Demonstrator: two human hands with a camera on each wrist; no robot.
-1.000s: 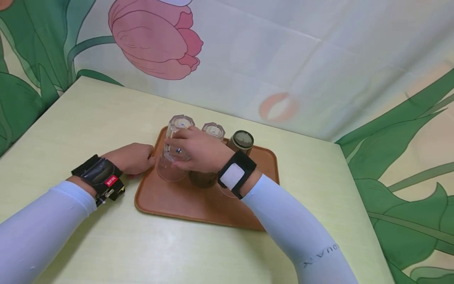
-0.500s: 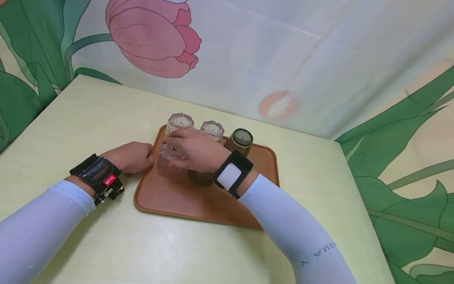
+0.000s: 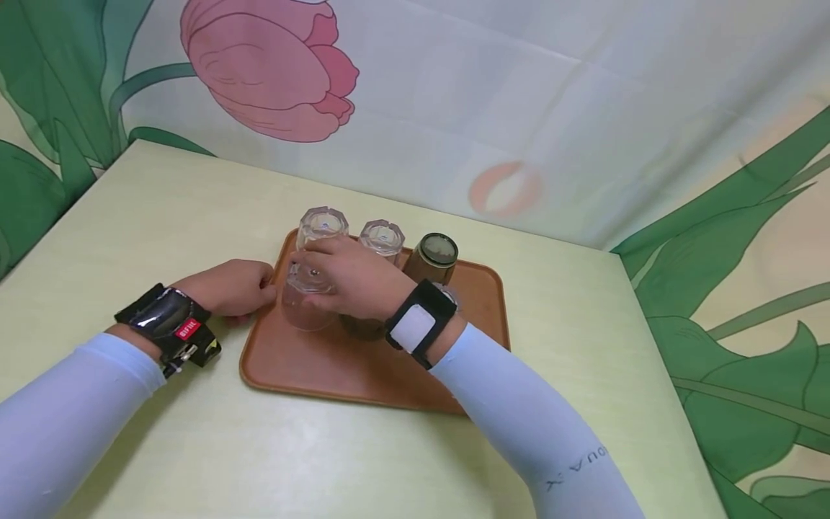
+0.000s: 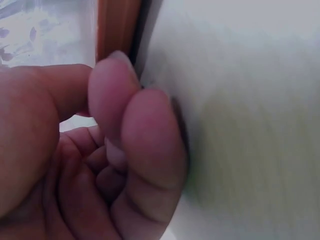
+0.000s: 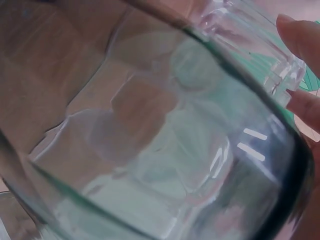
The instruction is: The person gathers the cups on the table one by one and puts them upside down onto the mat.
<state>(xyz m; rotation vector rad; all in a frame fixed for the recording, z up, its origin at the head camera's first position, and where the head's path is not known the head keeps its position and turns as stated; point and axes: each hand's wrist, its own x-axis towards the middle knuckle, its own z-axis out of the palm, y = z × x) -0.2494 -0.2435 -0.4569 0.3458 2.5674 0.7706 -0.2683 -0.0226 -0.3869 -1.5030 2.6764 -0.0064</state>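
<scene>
In the head view, my right hand (image 3: pixel 353 277) holds an upside-down clear glass (image 3: pixel 310 308) by its base at the front left of a brown tray (image 3: pixel 350 378). In the right wrist view, fingertips (image 5: pixel 306 45) lie on clear glass (image 5: pixel 250 30), behind a large tinted glass (image 5: pixel 150 140) close to the lens. My left hand (image 3: pixel 230 287) grips the tray's left rim with curled fingers; part of that rim (image 4: pixel 117 27) shows in the left wrist view. A dark glass (image 3: pixel 363 329) stands partly hidden under my right hand.
Along the tray's back stand two upturned clear glasses (image 3: pixel 323 222) and a smoky dark glass (image 3: pixel 431 263). Another clear glass (image 3: pixel 447 292) is mostly hidden by my right wrist. The pale table (image 3: pixel 194 432) meets a flower-printed curtain (image 3: pixel 415 108) behind.
The clear glass under my right hand has shifted slightly left and stands straighter. My left hand stays at the tray's rim. The head view has drifted a little.
</scene>
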